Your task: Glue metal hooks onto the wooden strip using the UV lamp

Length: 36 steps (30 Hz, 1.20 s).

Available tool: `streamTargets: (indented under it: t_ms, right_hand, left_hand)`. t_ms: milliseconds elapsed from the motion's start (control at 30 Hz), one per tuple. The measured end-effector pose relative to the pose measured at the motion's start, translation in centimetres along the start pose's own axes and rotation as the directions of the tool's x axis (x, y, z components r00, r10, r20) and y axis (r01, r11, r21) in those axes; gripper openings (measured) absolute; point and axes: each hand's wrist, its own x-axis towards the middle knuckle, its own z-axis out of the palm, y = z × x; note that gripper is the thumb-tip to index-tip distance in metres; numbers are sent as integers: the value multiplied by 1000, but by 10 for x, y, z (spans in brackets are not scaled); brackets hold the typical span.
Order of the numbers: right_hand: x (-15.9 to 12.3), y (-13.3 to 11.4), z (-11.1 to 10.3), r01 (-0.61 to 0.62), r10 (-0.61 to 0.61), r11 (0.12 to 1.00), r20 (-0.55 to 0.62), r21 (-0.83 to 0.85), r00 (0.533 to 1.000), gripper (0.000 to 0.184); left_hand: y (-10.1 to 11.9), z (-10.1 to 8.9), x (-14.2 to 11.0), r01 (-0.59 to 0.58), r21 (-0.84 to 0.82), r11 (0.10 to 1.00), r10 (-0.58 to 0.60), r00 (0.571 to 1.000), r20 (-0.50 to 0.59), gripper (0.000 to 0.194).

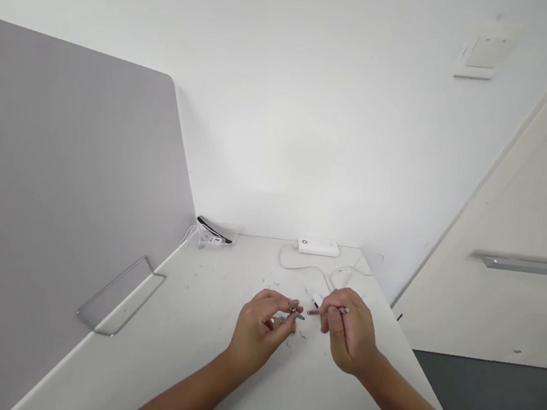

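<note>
My left hand [260, 328] pinches a small grey, flat-looking piece [300, 316] between thumb and fingers; its kind is not clear. Closed around a thin pinkish stick, like a pencil or pen [314, 312], is my right hand [348, 329]. The stick's dark tip points left at the grey piece, with a narrow gap between them. Its other end sticks out above my right thumb. Just behind my right fingers lies a small white item with a black part [316, 299], partly hidden. Dark little crumbs [303, 334] are scattered on the white tabletop [173, 353] around both hands.
Against the wall stands a white box-shaped device [318, 246] with a white cable [295, 266]. A black strip-like object [214, 231] and white cords lie in the back left corner. A grey panel [63, 191] borders the left side, with a wire loop [140, 302] at the edge.
</note>
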Motion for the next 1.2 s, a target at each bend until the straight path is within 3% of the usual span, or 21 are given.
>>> streamTargets:
  t_ms: [167,267,400,567,667,867,967,1200]
  right_hand:
    - [3,-15,2,85,-121,972,155,221,980,24]
    - [0,-25,7,110,-142,959,107,260,984,24]
    - [-3,-25,11,108,-113,976,15,187,994,23]
    - [-1,-11,6,10,-9,1000,-42,21,999,21]
    - [0,-4,1,15,-17,999,-62,-32,998,21]
    - [0,-12,2,45,-63,980,88,193,994,27]
    - [-2,-24,8,54,-71,964,57,261,996,28]
    - [-6,-17,11,32,-29,997,-35,75,999,22]
  left_hand:
    - [0,1,0,6,-22,1000,-6,1000,0,22]
    - [-1,2,0,-16,-6,1000,16,1000,16,20]
    - [-2,3,-1,-41,19,999,41,999,26,18]
    - [-2,3,-1,-49,54,997,48,999,19,16]
    - [-1,3,0,-57,31,998,57,998,5,17]
    - [0,2,0,-53,46,998,53,999,1,19]
    - [-1,1,0,-103,86,991,104,995,-3,20]
    - [-1,1,1,-148,127,981,146,989,21,15]
